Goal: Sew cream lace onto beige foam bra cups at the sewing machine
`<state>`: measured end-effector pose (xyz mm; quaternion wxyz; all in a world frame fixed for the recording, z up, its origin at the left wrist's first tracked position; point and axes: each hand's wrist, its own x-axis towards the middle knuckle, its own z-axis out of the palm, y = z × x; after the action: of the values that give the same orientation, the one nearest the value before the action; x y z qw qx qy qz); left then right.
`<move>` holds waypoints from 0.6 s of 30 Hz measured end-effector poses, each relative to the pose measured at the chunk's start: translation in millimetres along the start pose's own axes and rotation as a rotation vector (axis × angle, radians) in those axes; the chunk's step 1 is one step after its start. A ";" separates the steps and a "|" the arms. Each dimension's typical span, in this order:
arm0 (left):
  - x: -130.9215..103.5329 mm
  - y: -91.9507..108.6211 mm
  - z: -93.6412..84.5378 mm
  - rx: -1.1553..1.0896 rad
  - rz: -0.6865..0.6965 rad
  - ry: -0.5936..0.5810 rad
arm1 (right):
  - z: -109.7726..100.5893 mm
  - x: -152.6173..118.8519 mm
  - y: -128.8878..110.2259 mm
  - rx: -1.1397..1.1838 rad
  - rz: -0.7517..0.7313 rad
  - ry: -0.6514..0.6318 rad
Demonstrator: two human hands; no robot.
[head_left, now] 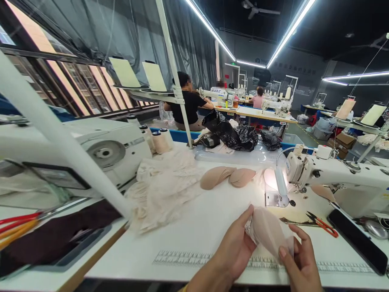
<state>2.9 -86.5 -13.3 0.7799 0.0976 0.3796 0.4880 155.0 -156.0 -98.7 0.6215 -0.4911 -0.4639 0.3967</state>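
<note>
Between my two hands, low over the table's front edge, is a pale beige bra cup [269, 231] with sheer fabric over it and a lace edge on its left. My left hand [235, 245] grips the lace side, thumb on top. My right hand [299, 257] pinches the lower right edge of the sheer fabric between thumb and fingers. Just beyond, the sewing machine [316, 166] has its lamp lit over the needle plate. Two beige bra cups [217, 177] lie on the table behind my hands, beside a heap of cream lace fabric [167, 186].
Orange-handled thread snips [323, 226] and a black phone [361, 239] lie on the right. A printed ruler strip [182, 258] runs along the front of the white table [146, 255]. A white pole [60, 129] slants across the left. Black plastic bags [234, 134] sit behind; co-workers sit farther off.
</note>
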 end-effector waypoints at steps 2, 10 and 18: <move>-2.1 -1.9 -1.1 0.018 0.032 -0.098 | -1.7 -2.3 0.6 0.020 0.047 0.046; -7.2 -2.8 -5.5 0.078 0.133 -0.292 | -3.2 0.1 1.0 0.077 0.116 0.092; -5.9 -1.0 -3.6 0.078 0.108 -0.344 | 4.0 1.2 -5.0 0.190 0.126 0.151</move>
<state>-0.3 -92.7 -13.4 0.8015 0.2300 0.2535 0.4903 151.6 -154.9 -93.2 0.6723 -0.4864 -0.3446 0.4391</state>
